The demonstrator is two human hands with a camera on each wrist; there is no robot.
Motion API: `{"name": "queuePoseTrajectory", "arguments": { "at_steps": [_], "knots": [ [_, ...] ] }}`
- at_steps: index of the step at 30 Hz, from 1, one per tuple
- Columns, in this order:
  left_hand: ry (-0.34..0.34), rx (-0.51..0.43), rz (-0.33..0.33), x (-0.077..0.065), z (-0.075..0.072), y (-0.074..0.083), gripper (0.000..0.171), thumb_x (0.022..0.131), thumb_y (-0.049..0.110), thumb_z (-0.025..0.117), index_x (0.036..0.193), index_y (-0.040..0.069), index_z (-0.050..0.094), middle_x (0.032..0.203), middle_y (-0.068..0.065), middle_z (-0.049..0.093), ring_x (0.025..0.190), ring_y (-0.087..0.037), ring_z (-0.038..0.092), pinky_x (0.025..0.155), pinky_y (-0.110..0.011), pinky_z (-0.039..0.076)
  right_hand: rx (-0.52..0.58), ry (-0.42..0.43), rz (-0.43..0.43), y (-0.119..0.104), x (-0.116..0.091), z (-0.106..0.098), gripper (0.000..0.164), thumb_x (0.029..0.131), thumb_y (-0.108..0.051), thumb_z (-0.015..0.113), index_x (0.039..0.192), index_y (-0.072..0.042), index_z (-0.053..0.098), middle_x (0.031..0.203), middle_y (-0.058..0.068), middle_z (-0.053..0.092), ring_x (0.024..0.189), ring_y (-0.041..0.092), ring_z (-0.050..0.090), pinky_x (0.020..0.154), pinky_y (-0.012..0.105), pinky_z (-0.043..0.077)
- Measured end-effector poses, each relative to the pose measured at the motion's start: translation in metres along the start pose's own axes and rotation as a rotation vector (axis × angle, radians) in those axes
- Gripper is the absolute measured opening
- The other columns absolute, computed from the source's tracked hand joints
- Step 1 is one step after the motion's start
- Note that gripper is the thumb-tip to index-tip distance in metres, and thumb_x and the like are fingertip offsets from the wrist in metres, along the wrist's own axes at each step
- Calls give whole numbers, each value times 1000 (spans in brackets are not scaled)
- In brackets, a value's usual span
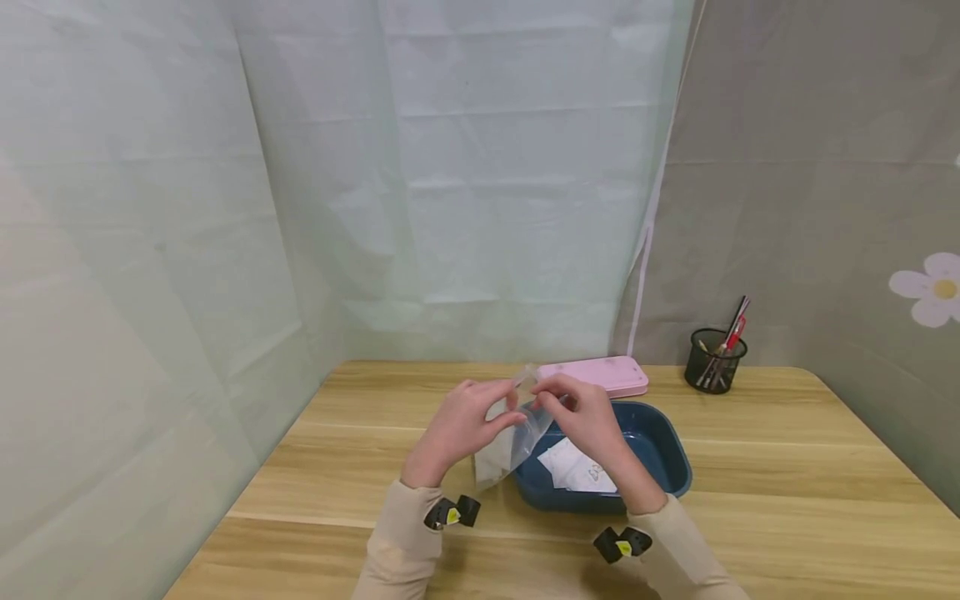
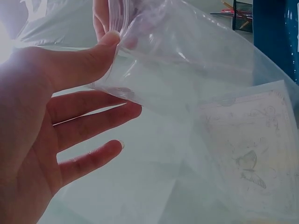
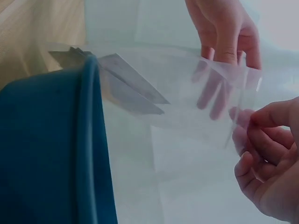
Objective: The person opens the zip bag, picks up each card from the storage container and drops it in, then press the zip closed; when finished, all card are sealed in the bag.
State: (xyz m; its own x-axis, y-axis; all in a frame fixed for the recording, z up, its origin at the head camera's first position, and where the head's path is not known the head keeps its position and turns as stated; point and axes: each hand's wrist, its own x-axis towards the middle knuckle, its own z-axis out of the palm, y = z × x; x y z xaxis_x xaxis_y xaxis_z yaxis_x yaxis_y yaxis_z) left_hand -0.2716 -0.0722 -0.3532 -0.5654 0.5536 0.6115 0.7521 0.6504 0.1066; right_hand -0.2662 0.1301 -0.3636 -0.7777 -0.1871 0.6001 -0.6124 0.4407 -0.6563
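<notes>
On the left side of the table (image 1: 300,500), a tan sleeve (image 1: 401,542) is cut off at the bottom. Above it, the left hand (image 1: 465,421) pinches the top edge of a clear bag (image 1: 531,429). Its pointer finger is mostly hidden by the plastic in the left wrist view, and its pinky is apart from the others. The bag hangs between both hands, in front of the tub's left edge; I can't tell if they touch. A card with a butterfly (image 2: 247,158) shows faintly through the plastic. Next, the right hand (image 1: 585,417) pinches the bag's other side, thumb and finger together. Its arm hides part of the blue tub (image 1: 570,502), where white papers (image 1: 577,468) lie; their drawings are too small to read. Behind is a pink case (image 1: 600,375), partly covered. Farther right, a black cup (image 1: 712,371) holds pens. Last, a cloth flower (image 1: 933,289) is cut off.
</notes>
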Motion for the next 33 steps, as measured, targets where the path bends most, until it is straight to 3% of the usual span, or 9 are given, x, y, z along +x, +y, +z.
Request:
{"name": "queuePoseTrajectory", "arguments": {
  "at_steps": [9, 19, 27, 33],
  "knots": [
    [5, 1, -6, -1, 0, -3, 25, 83, 34, 73, 88, 17, 57, 81, 7, 67, 75, -8, 63, 82, -36, 50, 1, -28, 80, 2, 3, -13, 12, 93, -9, 63, 102, -11, 71, 92, 6, 74, 80, 15, 63, 72, 22, 52],
    [3, 6, -14, -1, 1, -10, 23, 84, 34, 72, 89, 17, 57, 80, 7, 67, 72, -8, 61, 76, -33, 49, -145, -97, 117, 15, 12, -28, 16, 93, -13, 63, 108, -10, 68, 100, 8, 71, 88, 20, 64, 75, 26, 51],
    [20, -25, -19, -3, -4, -12, 24, 83, 31, 75, 87, 16, 56, 77, 6, 65, 65, -10, 52, 77, -34, 50, -335, -315, 1, 24, 26, -35, 8, 89, -11, 67, 96, -8, 69, 89, 5, 71, 77, 15, 61, 68, 25, 51],
    [39, -8, -3, -3, -2, -13, 24, 83, 31, 75, 86, 17, 56, 76, 7, 65, 64, -9, 53, 75, -34, 49, -439, -530, -103, 31, 39, -32, 6, 85, -9, 70, 91, -8, 69, 81, 2, 68, 71, 10, 57, 69, 25, 52]
  ]
}}
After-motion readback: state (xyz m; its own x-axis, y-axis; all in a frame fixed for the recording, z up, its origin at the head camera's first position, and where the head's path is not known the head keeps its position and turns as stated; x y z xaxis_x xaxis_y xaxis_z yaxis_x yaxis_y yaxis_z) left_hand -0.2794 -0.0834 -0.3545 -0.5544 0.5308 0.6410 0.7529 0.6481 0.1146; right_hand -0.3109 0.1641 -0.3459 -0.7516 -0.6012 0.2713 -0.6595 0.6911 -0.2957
